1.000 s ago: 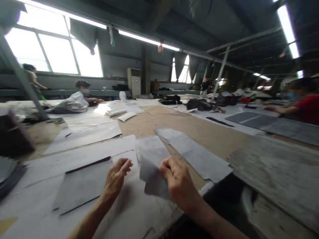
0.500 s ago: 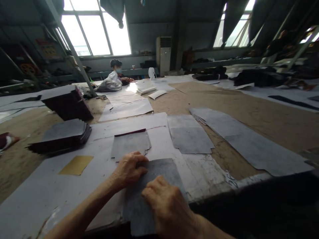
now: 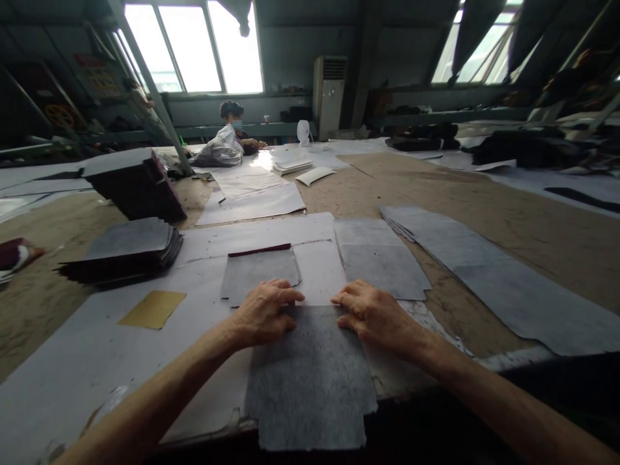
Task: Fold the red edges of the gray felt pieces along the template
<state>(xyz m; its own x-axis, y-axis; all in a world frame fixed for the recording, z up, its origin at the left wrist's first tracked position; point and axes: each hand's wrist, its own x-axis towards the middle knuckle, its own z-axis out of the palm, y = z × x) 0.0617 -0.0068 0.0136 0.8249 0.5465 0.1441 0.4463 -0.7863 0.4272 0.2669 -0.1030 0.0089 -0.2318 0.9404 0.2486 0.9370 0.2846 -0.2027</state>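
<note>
A grey sheet with notched lower corners point(image 3: 312, 381) lies in front of me, its near end reaching past the table's edge. My left hand point(image 3: 266, 310) touches its far left corner, thumb and fingers apart. At the far right corner my right hand point(image 3: 371, 316) rests in the same way, fingers apart. Beyond my left hand is a grey piece with a dark red strip point(image 3: 259, 274) along its far edge. Another grey piece point(image 3: 382, 258) lies beyond my right hand.
Long grey pieces point(image 3: 484, 278) lie at the right. On the left are a dark stack with a grey top point(image 3: 128, 245), a taller dark block point(image 3: 138, 187) and a yellow card point(image 3: 152, 309). A person point(image 3: 235, 123) sits across the table.
My right hand has moved from the middle of the grey sheet to its far right corner, uncovering the sheet. My left hand stays near the far left corner. The view has shifted slightly.
</note>
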